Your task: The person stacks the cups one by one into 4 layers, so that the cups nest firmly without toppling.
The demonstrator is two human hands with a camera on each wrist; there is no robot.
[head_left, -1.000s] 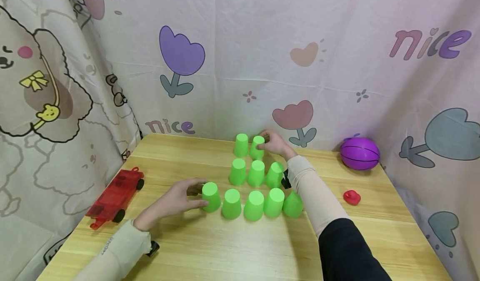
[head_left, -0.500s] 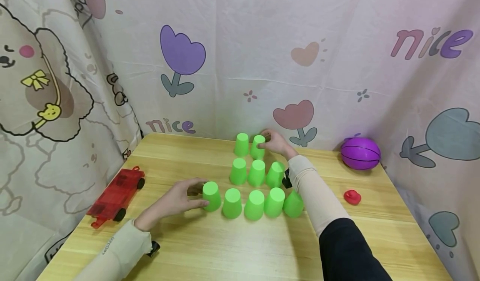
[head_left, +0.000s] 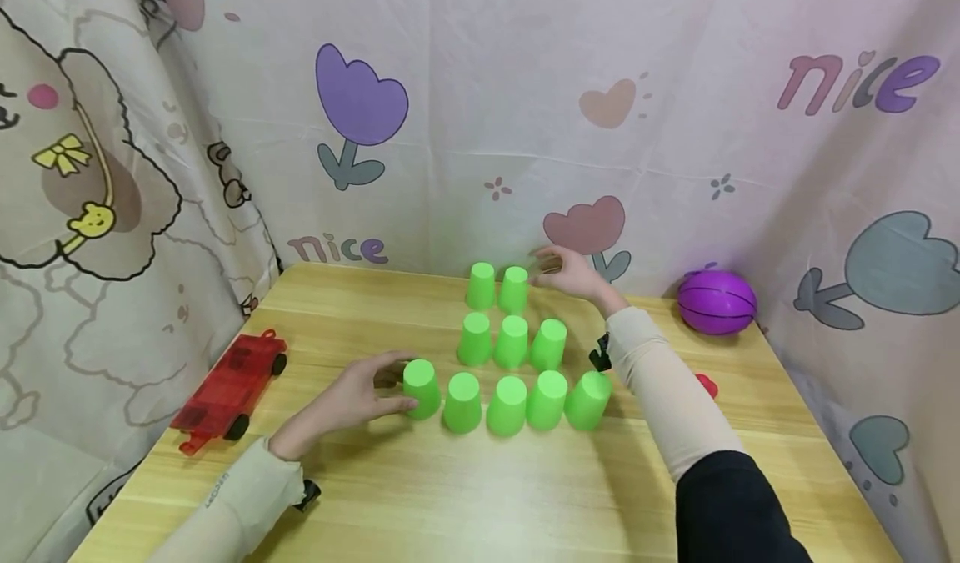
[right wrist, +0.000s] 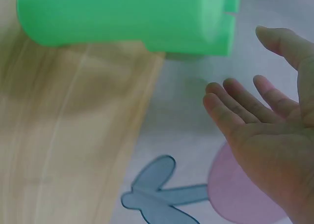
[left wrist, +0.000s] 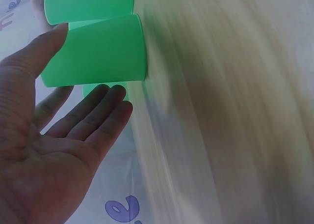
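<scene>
Upside-down green cups stand in three rows in the head view. The front row has several, the middle row [head_left: 512, 342] three and the back row two. My left hand [head_left: 358, 392] is at the front row's left-end cup [head_left: 422, 390], thumb and index finger on opposite sides of it and the other fingers extended. In the left wrist view the thumb [left wrist: 46, 44] overlaps that cup [left wrist: 98, 52]. My right hand [head_left: 573, 273] hovers just right of the back row's right cup [head_left: 513, 291], fingers loosely spread with a gap to it. A green cup [right wrist: 122, 15] lies beyond its fingertips in the right wrist view.
A red translucent toy car [head_left: 234, 384] stands at the table's left edge. At the back right is a purple ball [head_left: 717, 303]. A small red object [head_left: 707, 385] shows partly behind the right sleeve. The patterned curtain [head_left: 450, 129] hangs right behind the table [head_left: 480, 488].
My right hand has let go of the back row's right cup and moved slightly right and up. The left hand has stayed at its cup. The view has shifted slightly.
</scene>
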